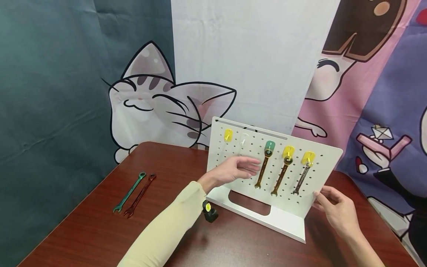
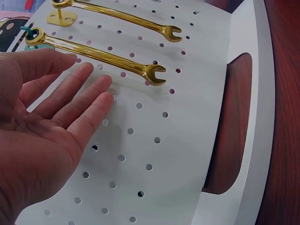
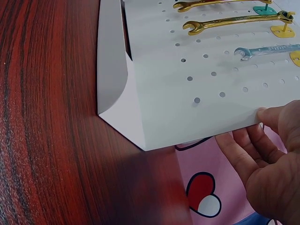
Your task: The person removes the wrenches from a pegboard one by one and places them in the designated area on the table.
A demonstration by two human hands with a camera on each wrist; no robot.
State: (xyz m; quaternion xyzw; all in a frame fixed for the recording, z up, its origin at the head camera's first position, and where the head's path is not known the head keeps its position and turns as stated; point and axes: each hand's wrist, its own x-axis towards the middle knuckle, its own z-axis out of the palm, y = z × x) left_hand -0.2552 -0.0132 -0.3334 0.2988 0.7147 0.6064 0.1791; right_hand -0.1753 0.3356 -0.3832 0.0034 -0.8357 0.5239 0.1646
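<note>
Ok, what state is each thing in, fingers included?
White board: standing on table
Left fingers: extended, holding nothing
Right fingers: gripping the board's edge
Left gold wrench: hanging on green hook
Right gold wrench: hanging on middle yellow hook
Silver wrench: hanging on right yellow hook
Green wrench: lying on table
Red wrench: lying on table
Leftmost yellow hook: empty
Clear hook: empty

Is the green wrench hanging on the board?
No, the green wrench lies on the table beside the red wrench.
</note>
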